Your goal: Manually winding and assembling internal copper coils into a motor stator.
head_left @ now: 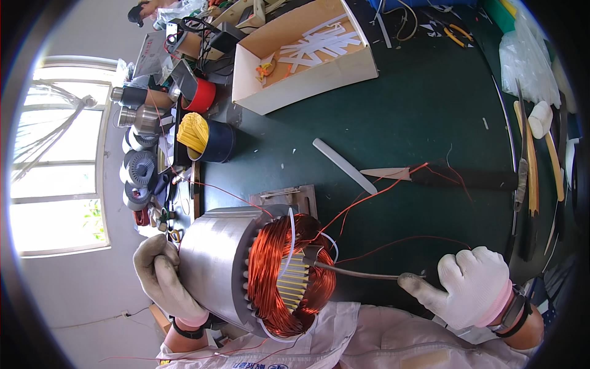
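A silver motor stator [218, 243] lies on its side in front of me, its open end turned right. Thick copper windings [270, 270] ring that end, with pale yellow slot strips inside the bore. My left hand [166, 277], in a soiled white glove, grips the stator's left end with bent fingers. My right hand [470, 286], gloved too, is closed at the outer end of a thin metal rod tool [362, 272], thumb along it. The rod's flat, bent tip sits at the bore's edge. White tubing [291, 230] and loose red wires come from the windings.
On the green table lie a white strip [344, 166] and a pointed, dark-handled tool [384, 174]. A cardboard box [307, 80] holds white strips; a dark tub [220, 141] holds yellow ones. Mallet [541, 120] and long tools line the right. Bottles and grey rolls stand left.
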A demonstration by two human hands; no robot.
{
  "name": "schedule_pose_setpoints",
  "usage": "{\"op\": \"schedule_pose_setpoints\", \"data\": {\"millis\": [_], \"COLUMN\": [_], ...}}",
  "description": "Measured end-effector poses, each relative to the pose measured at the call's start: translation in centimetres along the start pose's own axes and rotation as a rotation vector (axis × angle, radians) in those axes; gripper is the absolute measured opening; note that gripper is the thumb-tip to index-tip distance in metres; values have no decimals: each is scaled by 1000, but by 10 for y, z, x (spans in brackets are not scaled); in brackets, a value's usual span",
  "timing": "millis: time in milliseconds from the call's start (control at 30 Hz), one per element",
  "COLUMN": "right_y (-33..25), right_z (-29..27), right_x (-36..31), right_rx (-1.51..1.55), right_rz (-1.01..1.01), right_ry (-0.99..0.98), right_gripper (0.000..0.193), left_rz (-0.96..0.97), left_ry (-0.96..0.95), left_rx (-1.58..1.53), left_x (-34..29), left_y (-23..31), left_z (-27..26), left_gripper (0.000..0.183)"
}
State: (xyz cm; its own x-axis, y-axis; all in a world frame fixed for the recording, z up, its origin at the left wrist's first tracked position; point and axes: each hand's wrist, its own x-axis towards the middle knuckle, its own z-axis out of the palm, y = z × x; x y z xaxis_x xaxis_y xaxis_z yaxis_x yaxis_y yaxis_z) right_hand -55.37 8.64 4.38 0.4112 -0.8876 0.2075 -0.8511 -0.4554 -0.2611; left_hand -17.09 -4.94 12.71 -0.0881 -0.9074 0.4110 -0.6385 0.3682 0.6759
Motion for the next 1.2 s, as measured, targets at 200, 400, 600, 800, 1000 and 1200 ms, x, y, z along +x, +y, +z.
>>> {"op": "schedule_pose_setpoints", "data": {"millis": [200, 400, 600, 800, 1000, 1200], "right_y": [0, -11, -17, -13, 2, -4], "right_z": [8, 18, 3, -26, -32, -28], "right_x": [-2, -8, -2, 34, 46, 54], "right_rx": [-47, -63, -28, 6, -106, -18], "right_rz": [-45, 35, 50, 8, -131, -39], "right_ry": [120, 93, 47, 19, -27, 45], "right_gripper": [33, 38, 31, 33, 43, 38], "left_rz": [-15, -22, -38, -31, -21, -52], "left_ry": [7, 7, 6, 48, 48, 166], "left_rx": [8, -6, -54, -20, -126, -311], "left_x": [1, 0, 4, 4, 7, -14], "left_y": [-2, 0, -4, 8, 10, -32], "left_z": [1, -1, 0, 16, 16, -4], "left_gripper": [28, 29, 30, 28, 30, 31]}}
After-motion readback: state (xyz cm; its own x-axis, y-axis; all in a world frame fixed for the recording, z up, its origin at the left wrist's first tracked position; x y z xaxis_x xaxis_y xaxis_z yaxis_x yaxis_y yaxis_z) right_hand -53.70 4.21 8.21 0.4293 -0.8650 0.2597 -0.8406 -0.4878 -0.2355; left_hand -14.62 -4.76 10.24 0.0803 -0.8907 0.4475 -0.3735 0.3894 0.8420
